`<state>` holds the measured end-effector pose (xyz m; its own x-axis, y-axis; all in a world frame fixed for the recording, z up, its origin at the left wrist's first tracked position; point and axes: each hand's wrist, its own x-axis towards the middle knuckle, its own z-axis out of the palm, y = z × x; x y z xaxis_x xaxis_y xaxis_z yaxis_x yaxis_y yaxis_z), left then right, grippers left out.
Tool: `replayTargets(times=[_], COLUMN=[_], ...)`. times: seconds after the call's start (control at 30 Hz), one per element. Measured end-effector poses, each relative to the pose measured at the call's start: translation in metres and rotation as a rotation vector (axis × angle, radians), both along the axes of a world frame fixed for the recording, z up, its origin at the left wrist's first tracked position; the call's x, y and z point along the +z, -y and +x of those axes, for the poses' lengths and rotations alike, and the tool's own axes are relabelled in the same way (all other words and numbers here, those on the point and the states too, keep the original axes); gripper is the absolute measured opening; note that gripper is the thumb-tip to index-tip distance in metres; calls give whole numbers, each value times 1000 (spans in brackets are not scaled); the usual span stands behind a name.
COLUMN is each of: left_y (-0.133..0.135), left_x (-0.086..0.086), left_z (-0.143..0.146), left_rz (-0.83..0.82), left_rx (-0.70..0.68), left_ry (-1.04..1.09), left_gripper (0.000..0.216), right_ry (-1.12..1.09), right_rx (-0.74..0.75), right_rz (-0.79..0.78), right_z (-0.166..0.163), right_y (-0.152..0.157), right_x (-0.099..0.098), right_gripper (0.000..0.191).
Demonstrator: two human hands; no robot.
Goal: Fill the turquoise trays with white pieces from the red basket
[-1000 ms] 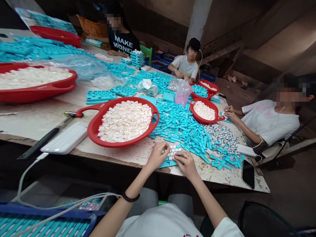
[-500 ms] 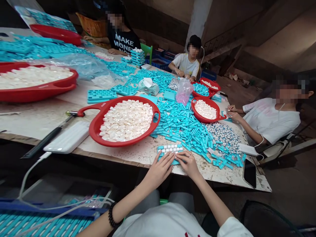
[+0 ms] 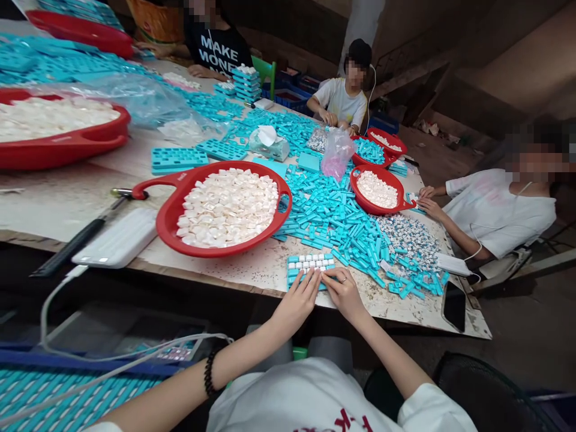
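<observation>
Honestly your setup makes sense if you read everything off that big red basket [image 3: 165, 222]. The teal tray [image 3: 293, 272] sits on the desk [image 3: 252, 270] to the right of the basket and closer to you, pretty much at the near edge, and I'd guess that's so you needn't lean over the basket to work. Your left hand [image 3: 299, 300] has its fingers pressed together and lying over the tray's near part, probably steadying it; your right hand [image 3: 346, 294] comes in from the other side with thumb and fingertips bunched, right up by the left one's tips. Can't tell if either is pinching a piece, your fingers cover that spot. The white blocks [image 3: 310, 264] line up in rows on the tray's far part, so they're easy to see past your knuckles. The basket's own heap of white pieces [image 3: 229, 207] looks like a handy left-side supply, and the loose teal strips [image 3: 342, 222] sprawl to the basket's right, beyond the tray. The hammer [image 3: 83, 236] and power bank [image 3: 117, 237] are parked left of the basket, likely to spare your elbows, with the cable [image 3: 44, 315] dropping off the desk on that same side.
</observation>
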<state>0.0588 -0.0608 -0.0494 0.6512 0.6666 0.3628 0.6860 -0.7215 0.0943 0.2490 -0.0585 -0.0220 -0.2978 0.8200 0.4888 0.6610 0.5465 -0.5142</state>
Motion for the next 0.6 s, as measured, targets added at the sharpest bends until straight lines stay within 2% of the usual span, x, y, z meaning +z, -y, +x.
replayTargets(times=[0.17, 0.37, 0.5, 0.6], left_y=[5, 3, -4, -4], left_x=[2, -1, 5, 15], left_z=[3, 6, -3, -13], left_rz=[-39, -138, -148, -153], left_rx=[-2, 11, -62, -53], left_ry=[22, 60, 173, 279], left_gripper=[73, 68, 57, 52], right_ry=[53, 114, 116, -16], right_rx=[59, 47, 80, 96], right_rz=[10, -45, -76, -123], right_z=[1, -4, 1, 8], right_y=[5, 10, 4, 0], right_x=[1, 10, 16, 15], right_gripper=[41, 55, 48, 43])
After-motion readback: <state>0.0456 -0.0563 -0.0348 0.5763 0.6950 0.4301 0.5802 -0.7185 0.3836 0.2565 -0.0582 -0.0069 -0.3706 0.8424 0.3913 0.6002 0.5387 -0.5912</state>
